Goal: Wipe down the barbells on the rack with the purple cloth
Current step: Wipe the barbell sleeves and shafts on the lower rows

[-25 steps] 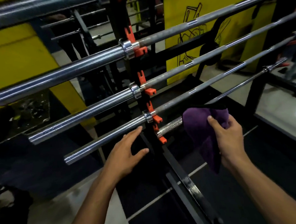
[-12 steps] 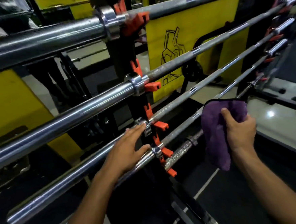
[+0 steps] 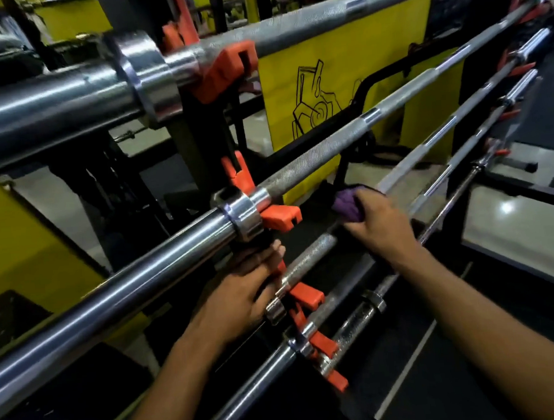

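Five barbells lie on the rack [image 3: 195, 143], one above the other like steps. The top bar [image 3: 305, 27] is highest, the second bar [image 3: 330, 145] is under it, then the third bar [image 3: 308, 260], the fourth bar [image 3: 340, 295] and the lowest bar [image 3: 359, 322], which is short and nearest to the floor. Six orange hooks [image 3: 279, 217] can be counted on the near post; the hooks on the far post at the right are too small to count.

The right hand [image 3: 378, 225] is curled around the third bar, with the purple cloth [image 3: 345, 205] bunched between the palm and the steel. Only a small part of the cloth shows, at the left of the fingers. The left hand [image 3: 242, 294] holds the same bar at its collar [image 3: 275, 308], near the post; its fingers go behind the second bar and their tips are partly hidden.

The left ends of all bars are cut off by the frame. A yellow board [image 3: 341, 74] with a black drawing stands behind the rack.
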